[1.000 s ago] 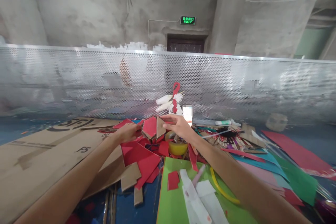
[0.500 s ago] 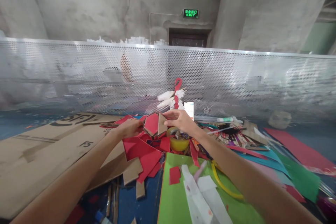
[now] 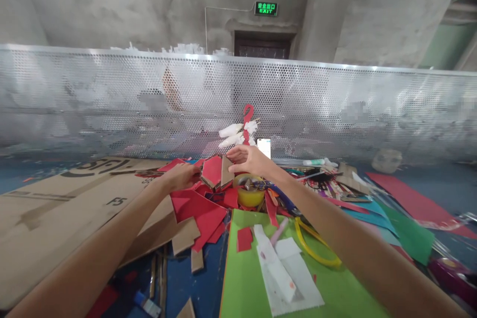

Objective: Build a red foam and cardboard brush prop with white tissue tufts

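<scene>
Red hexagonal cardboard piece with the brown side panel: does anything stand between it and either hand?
Nothing visible does. The right hand is at the brown side panel of the red hexagonal cardboard piece; the left hand is at its opposite edge, exact contact unclear. The round yellow roll lies nearer the wearer, not between.

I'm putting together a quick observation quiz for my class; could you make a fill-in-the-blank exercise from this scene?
1. Between the left hand and the right hand, the cardboard piece has a bare brown part beside a larger face coloured ____.
2. The white paper strip lies on a sheet coloured ____.
3. The metal screen is pierced all over with small ____.
4. The lit sign on the wall reads, in English, ____.

Missing words: red; green; holes; EXIT.
</scene>
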Action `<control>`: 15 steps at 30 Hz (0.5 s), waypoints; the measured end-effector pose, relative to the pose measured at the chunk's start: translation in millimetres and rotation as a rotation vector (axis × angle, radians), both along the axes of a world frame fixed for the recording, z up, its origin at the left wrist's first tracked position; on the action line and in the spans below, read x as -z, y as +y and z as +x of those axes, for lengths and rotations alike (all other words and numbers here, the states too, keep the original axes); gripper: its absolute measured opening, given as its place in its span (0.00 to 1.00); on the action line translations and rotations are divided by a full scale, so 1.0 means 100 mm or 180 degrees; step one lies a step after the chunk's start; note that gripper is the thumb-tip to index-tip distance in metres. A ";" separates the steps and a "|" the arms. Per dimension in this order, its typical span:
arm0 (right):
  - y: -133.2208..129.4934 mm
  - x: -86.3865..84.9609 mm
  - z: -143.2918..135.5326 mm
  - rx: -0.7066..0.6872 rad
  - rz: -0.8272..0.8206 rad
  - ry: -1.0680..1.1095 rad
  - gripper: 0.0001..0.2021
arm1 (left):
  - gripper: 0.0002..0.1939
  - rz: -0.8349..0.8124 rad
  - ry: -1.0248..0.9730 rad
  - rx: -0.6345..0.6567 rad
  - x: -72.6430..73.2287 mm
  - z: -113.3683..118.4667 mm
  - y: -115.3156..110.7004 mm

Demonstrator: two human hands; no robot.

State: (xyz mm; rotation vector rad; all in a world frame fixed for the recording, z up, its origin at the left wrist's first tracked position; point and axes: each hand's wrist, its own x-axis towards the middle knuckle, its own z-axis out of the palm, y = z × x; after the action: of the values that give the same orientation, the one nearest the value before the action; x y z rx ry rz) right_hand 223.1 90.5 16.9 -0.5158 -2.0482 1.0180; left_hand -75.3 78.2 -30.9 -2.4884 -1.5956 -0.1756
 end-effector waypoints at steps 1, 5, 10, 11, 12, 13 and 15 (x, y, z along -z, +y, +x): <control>0.00 -0.01 0.00 0.0016 0.0028 -0.0046 0.21 | 0.08 0.0009 0.0055 -0.0040 0.00 0.00 0.00; -0.03 -0.03 -0.03 0.0082 0.0131 -0.0133 0.21 | 0.09 0.0014 0.0237 -0.0091 0.01 0.00 0.01; -0.13 -0.04 0.02 0.0303 0.0293 -0.0230 0.22 | 0.13 0.0177 0.0340 -0.0081 0.00 -0.03 0.04; -0.17 -0.06 0.04 0.0418 0.0353 -0.0253 0.22 | 0.14 0.0208 0.0362 -0.0072 0.00 -0.03 0.04; -0.20 -0.08 0.08 0.0552 0.0432 -0.0282 0.21 | 0.15 0.0219 0.0368 -0.0060 -0.02 -0.02 0.03; -0.25 -0.10 0.12 0.0682 0.0528 -0.0325 0.20 | 0.15 0.0213 0.0349 -0.0043 -0.03 -0.01 0.02; -0.37 -0.16 0.20 0.0823 0.0743 -0.0495 0.13 | 0.15 0.0169 0.0253 -0.0006 -0.05 0.01 -0.01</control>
State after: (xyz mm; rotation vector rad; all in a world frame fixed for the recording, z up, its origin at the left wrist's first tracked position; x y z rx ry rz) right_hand 243.1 53.3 32.4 -0.7318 -2.1334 0.5936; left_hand -74.4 77.5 -25.7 -2.4224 -1.5418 -0.1158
